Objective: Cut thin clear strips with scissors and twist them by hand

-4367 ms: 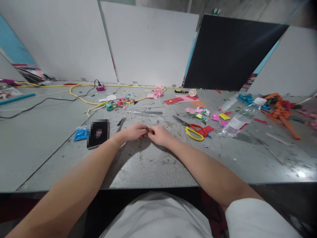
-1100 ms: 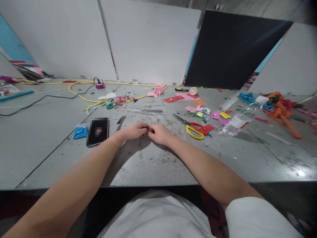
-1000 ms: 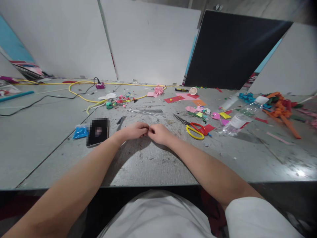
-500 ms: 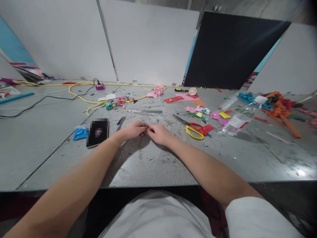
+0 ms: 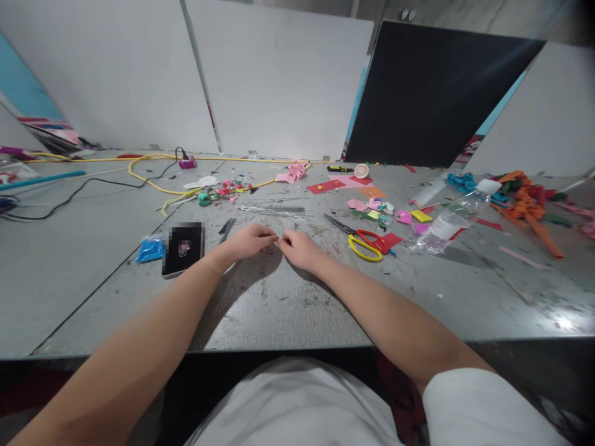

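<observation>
My left hand point(image 5: 252, 241) and my right hand point(image 5: 299, 249) meet fingertip to fingertip low over the table, both pinched closed. Whatever sits between the fingers is too small or hidden to make out. Just beyond them lies a bundle of thin wires point(image 5: 274, 210). Dark strips point(image 5: 227, 229) rest beside my left wrist. To the right of my right hand are scissors point(image 5: 360, 238) with one red and one yellow handle, blades pointing away to the left. A tablet-like device point(image 5: 186, 248), partly blurred out, lies left of my left hand, with a blue packet point(image 5: 149, 249) against it.
A clear plastic bottle point(image 5: 453, 220) stands tilted-looking at the right, near orange crepe strips point(image 5: 527, 201). Coloured paper point(image 5: 332, 184), a utility knife point(image 5: 340, 168) and a small cup point(image 5: 361, 171) lie toward the back. A yellow cable point(image 5: 153, 181) and black cord point(image 5: 88, 181) cross the left side. Upright panels point(image 5: 288, 80) border the back.
My fingertips have shifted very slightly and stay together. At the far left, the blue stick has slid right, and a dark object has come into view below it.
</observation>
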Demonstrator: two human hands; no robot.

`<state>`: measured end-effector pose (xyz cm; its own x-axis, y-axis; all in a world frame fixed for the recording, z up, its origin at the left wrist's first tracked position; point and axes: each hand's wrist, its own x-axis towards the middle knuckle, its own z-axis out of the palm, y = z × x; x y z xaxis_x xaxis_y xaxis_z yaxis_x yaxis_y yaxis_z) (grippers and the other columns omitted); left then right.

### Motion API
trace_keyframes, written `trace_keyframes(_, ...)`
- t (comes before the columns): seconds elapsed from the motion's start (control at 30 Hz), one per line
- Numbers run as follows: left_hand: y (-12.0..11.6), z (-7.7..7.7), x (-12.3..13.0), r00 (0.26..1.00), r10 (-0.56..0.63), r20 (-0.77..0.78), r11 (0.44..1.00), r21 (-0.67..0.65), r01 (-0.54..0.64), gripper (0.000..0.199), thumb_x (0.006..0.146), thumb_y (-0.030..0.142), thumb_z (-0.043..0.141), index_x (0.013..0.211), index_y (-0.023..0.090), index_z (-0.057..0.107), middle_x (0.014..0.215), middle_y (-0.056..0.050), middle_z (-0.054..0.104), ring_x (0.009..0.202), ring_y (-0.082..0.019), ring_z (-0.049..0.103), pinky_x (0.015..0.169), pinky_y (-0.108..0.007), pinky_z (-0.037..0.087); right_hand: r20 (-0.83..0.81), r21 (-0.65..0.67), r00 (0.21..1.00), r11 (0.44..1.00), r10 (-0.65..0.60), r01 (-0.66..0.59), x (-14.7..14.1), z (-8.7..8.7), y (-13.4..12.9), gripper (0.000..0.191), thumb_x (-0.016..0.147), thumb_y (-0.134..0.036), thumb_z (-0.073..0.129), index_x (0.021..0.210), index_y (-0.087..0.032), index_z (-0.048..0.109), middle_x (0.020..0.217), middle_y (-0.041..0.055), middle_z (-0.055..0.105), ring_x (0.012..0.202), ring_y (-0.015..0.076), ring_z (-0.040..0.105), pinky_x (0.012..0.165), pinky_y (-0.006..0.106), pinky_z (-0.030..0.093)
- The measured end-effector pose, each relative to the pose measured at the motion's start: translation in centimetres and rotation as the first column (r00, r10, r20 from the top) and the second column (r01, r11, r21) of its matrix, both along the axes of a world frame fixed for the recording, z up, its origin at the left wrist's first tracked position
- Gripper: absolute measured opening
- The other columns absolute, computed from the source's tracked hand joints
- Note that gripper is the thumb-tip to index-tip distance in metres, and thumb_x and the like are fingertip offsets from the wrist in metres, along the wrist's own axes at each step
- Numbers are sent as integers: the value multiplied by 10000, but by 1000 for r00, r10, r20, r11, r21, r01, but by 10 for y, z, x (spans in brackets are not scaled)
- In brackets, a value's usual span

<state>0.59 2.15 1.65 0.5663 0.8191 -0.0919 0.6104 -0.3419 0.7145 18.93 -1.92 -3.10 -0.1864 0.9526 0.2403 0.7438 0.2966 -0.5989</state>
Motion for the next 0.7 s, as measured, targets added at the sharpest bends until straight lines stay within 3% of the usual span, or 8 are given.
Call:
trace_keyframes(0.3,-1,-2,2,993,24,118,998,-67,-16,349,858,496,646,725,179,709,614,-7,623,556,-134,523,530,-245,402,-242,13,969,999,-45,49,2,-9,6,303,996,-346,525,736,-199,574,632,-38,505,652,143,472,626,272,290)
trace_keyframes(0.43,-4,-2,6,984,43,171,992,-126,-22,330,858,490,660,770,179,727,612,-5,612,586,-140,543,540,-237,406,-304,-31,951,999,-51,44,3,-8,8,422,1036,-438,494,702,-193,577,616,-23,540,652,148,515,624,271,315)
trace_keyframes(0.53,-5,-2,6,987,29,159,994,-110,-11,340,868,496,643,771,180,721,600,5,585,565,-134,515,536,-240,391,-196,-63,979,997,-56,45,3,-3,7,485,1078,-421,428,693,-184,603,651,22,613,681,162,560,636,278,324)
trace_keyframes(0.7,-7,-3,6,996,-15,90,998,-68,21,373,876,512,601,677,197,623,606,9,579,546,-137,507,539,-254,394,155,-35,986,998,-54,60,2,7,1,425,1080,-334,431,847,-151,736,822,113,735,760,204,615,660,316,315)
